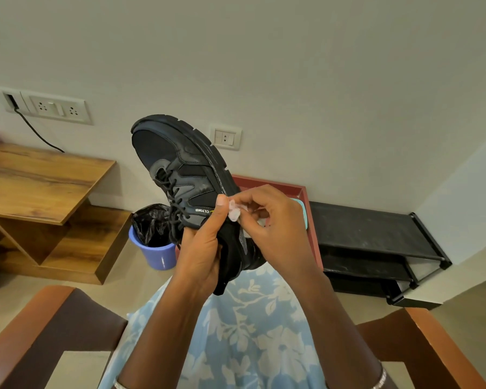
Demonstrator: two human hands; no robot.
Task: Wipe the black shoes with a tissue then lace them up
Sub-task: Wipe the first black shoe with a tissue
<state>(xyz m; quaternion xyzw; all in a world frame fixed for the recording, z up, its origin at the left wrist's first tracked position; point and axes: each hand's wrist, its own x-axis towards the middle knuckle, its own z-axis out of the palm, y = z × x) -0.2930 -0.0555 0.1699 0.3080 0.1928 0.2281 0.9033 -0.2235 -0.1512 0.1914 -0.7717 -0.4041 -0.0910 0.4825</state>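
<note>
A black shoe with black laces is held up in front of me, toe pointing up and away, sole turned to the right. My left hand grips it around the heel and collar, thumb raised beside the side panel. My right hand pinches a small crumpled white tissue against the shoe's side near the heel. The laces hang loose down the tongue.
A blue bin with a black liner stands on the floor behind the shoe. A wooden side table is at left, a red tray and a black shoe rack at right. Chair armrests flank my lap.
</note>
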